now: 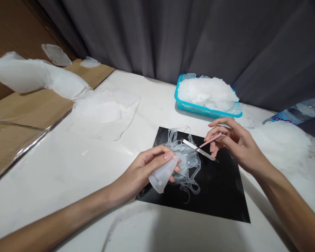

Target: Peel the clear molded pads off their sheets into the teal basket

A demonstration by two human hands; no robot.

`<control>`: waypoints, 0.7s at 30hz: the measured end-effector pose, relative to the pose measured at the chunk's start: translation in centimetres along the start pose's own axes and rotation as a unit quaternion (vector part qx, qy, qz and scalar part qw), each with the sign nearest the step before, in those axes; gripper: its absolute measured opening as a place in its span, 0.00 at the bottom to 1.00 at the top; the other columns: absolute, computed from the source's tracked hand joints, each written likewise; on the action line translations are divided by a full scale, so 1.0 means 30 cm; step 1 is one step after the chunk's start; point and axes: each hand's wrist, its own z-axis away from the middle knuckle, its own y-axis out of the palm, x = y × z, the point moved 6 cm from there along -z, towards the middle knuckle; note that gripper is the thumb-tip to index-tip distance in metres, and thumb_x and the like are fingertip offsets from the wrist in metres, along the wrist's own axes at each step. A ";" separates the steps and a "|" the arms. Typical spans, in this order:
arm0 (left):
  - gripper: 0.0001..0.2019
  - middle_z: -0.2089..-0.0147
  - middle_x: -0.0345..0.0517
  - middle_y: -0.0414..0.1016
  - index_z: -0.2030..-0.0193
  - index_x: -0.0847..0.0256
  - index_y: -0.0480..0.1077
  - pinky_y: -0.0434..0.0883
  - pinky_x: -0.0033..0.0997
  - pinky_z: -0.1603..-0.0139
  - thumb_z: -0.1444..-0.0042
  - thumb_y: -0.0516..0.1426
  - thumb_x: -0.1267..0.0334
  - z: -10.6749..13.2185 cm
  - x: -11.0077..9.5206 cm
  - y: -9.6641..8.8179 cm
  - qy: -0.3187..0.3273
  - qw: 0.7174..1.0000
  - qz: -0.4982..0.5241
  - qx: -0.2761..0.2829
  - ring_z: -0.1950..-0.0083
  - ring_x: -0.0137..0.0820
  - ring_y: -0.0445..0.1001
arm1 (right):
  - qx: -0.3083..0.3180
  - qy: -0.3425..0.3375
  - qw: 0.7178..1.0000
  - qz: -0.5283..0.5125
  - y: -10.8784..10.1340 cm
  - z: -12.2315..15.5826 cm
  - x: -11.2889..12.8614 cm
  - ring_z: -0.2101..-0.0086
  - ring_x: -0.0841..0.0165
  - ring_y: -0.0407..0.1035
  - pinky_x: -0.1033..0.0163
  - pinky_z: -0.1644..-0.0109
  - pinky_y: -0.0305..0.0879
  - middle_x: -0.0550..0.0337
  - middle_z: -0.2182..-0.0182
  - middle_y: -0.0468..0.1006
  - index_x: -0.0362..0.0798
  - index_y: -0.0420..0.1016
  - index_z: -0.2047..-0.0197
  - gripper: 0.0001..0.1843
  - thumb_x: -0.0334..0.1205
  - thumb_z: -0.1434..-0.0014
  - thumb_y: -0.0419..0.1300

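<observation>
My left hand point(157, 162) pinches a translucent, whitish, fan-shaped soft plastic piece point(161, 175) between thumb and fingers, its wide end pointing down toward me. My right hand point(229, 140) grips a slim pink tool point(211, 139) with a thin dark metal tip. That tip points left, over a pile of clear stringy trimmings point(191, 168). Under both hands lies a black mat point(215, 196). A narrow white stick with dark ends point(199, 149) rests across the mat and trimmings, crossing beneath the pink tool.
Behind the mat stands a blue basket point(208, 112) heaped with whitish translucent pieces point(207, 91). A plastic bottle point(299, 110) lies at the right, by a whitish translucent heap point(283, 143). Clear plastic bags point(105, 112) spread leftward onto cardboard point(15, 112). A grey curtain point(147, 35) hangs behind.
</observation>
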 end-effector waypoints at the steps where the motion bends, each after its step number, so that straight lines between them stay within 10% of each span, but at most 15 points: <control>1: 0.13 0.60 0.46 0.80 0.58 0.63 0.74 0.73 0.18 0.68 0.33 0.62 0.53 -0.001 0.001 0.003 -0.009 1.000 0.011 -0.001 0.67 0.25 0.79 | 0.007 0.009 1.000 -0.010 0.001 -0.003 -0.012 0.74 0.70 0.75 0.61 0.70 0.77 0.61 0.63 0.79 0.52 0.71 0.47 0.10 0.40 0.31 0.57; 13: 0.10 0.52 0.44 0.76 0.56 0.59 0.75 0.75 0.25 0.59 0.39 0.67 0.60 -0.004 -0.001 -0.017 0.041 0.998 -0.038 0.030 0.61 0.26 0.77 | 0.086 0.110 0.990 0.005 0.041 -0.033 -0.173 0.62 0.64 0.78 0.57 0.52 0.76 0.54 0.63 0.84 0.47 0.84 0.51 0.14 0.43 0.38 0.65; 21: 0.03 0.57 0.46 0.75 0.63 0.61 0.79 0.73 0.26 0.52 0.43 0.68 0.67 -0.015 -0.047 -0.016 0.152 0.984 -0.093 0.016 0.54 0.29 0.73 | 0.139 -0.067 0.935 0.319 0.031 -0.004 -0.094 0.60 0.65 0.76 0.57 0.55 0.75 0.52 0.52 0.76 0.55 0.81 0.46 0.14 0.48 0.30 0.60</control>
